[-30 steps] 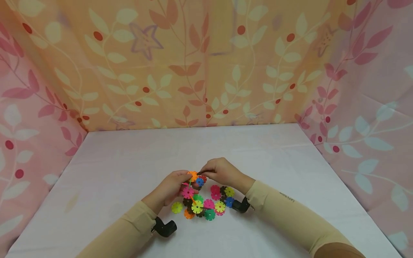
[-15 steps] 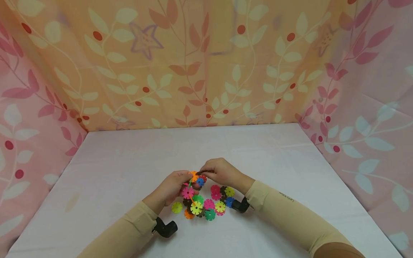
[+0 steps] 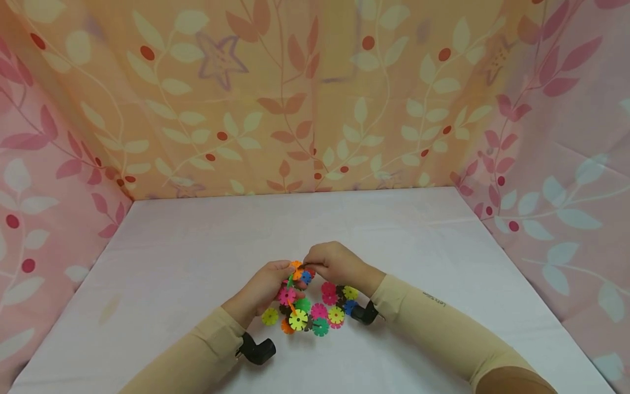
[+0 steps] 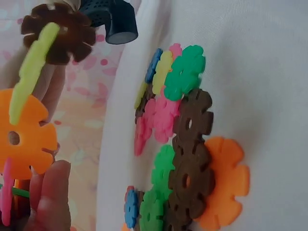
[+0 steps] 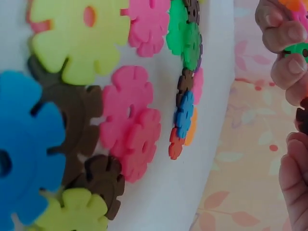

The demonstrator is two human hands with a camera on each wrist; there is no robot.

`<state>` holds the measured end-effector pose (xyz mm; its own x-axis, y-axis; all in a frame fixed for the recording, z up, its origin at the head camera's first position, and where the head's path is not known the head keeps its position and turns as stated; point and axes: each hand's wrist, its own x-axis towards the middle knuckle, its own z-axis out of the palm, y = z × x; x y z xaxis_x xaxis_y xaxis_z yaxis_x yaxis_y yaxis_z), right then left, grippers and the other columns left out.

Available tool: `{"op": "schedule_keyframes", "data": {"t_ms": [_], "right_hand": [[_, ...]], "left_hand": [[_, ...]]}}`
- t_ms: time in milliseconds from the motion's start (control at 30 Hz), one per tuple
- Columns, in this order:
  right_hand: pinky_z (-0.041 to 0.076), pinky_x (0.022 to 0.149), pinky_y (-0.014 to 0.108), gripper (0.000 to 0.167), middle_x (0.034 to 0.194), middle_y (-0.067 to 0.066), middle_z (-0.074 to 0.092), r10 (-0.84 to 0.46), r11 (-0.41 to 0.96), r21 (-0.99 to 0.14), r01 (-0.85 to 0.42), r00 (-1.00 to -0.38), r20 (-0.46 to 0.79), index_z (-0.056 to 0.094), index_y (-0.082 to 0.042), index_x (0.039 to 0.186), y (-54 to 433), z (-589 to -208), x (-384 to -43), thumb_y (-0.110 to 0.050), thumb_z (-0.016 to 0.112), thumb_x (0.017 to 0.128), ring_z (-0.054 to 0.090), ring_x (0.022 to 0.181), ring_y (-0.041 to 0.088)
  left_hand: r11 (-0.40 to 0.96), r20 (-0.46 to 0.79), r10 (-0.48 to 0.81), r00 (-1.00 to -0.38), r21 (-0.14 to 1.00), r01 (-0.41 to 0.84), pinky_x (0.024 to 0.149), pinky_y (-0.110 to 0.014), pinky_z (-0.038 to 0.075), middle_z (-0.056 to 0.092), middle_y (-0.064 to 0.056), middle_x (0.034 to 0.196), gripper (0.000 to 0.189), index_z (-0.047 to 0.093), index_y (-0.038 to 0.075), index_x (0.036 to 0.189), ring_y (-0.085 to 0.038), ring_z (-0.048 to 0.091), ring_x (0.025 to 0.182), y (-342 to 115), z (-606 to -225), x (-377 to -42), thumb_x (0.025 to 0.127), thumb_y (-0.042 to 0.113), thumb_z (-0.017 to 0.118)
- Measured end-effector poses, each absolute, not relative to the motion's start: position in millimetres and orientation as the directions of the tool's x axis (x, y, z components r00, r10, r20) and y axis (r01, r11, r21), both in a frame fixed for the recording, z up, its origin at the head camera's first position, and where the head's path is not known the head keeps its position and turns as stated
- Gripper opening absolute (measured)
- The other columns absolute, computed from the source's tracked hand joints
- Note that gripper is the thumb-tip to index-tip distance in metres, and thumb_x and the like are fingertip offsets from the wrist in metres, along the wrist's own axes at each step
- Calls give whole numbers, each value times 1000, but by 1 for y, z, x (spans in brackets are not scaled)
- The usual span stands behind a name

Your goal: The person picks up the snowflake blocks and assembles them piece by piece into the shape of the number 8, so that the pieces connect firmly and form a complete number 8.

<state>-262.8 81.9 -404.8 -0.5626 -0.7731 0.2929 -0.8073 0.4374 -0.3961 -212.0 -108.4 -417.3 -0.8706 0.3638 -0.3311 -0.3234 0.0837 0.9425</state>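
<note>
My left hand (image 3: 263,287) grips a chain of interlocking flower-shaped plastic discs above the table. In it are an orange disc (image 3: 296,272), a pink disc (image 3: 287,296) and, hanging lowest, a yellow disc (image 3: 298,320). Close against the chain's upper end, my right hand (image 3: 339,265) pinches a brown disc (image 5: 302,120) edge-on between thumb and finger. The left wrist view shows part of the chain near the camera: an orange disc (image 4: 33,139), a yellow disc (image 4: 31,74) seen nearly edge-on and a brown disc (image 4: 60,36). My fingers hide some of the chain.
Several loose discs lie below the hands on the white-covered table (image 3: 197,235), including a green disc (image 3: 321,327), a pink disc (image 3: 328,290) and a lone yellow-green disc (image 3: 269,316). Black wrist cameras, left (image 3: 258,350) and right (image 3: 365,314), hang near them. Floral cloth (image 3: 315,109) walls the sides.
Both hands stay close together at the chain. My left wrist shifts slightly right, the chain's lower end tilts a little, and the brown disc lies nearer to the orange one.
</note>
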Motion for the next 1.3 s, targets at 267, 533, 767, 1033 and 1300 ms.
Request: {"op": "schedule_keyframes", "data": {"t_ms": [267,533,767,1033,1300], "right_hand": [[47,70,18,11,79,-5,62,-811,432,-397,-809,-542,221,71,-10,87,81,-404,-264,-10,61,87,52,69,6],[46,72,14,12,84,-5,63,-848,405,-408,-818,-503,167,71,-11,90,77,-403,-270,-13,59,89,54,73,3],[47,71,15,12,88,-4,64,-851,406,-461,-789,-510,124,70,-11,96,71,-403,-277,-12,60,88,55,75,4],[47,77,22,21,93,-1,58,-758,641,-345,-686,-636,-144,65,-14,106,69,-416,-291,-11,63,85,52,82,10],[46,71,21,21,88,-5,49,-701,712,-270,-648,-667,-252,59,-19,98,65,-431,-296,-17,70,80,50,77,11]], "left_hand": [[107,-336,393,-856,941,-321,74,-38,53,64,-19,94,37,49,-9,119,-21,67,74,-112,-422,-210,100,19,34],[138,-348,393,-852,938,-319,55,-24,49,67,-17,96,43,55,-5,113,-18,65,70,-120,-429,-212,92,32,49],[191,-355,343,-869,933,-306,55,-25,47,67,-16,95,44,60,-1,100,-23,65,78,-120,-429,-215,85,40,61],[199,-349,269,-898,932,-302,63,-32,50,67,-15,94,39,57,-1,106,-25,64,83,-126,-431,-217,91,34,51],[159,-362,238,-901,930,-331,67,-35,49,67,-16,96,42,54,2,116,-26,64,86,-126,-430,-217,92,36,49]]}}
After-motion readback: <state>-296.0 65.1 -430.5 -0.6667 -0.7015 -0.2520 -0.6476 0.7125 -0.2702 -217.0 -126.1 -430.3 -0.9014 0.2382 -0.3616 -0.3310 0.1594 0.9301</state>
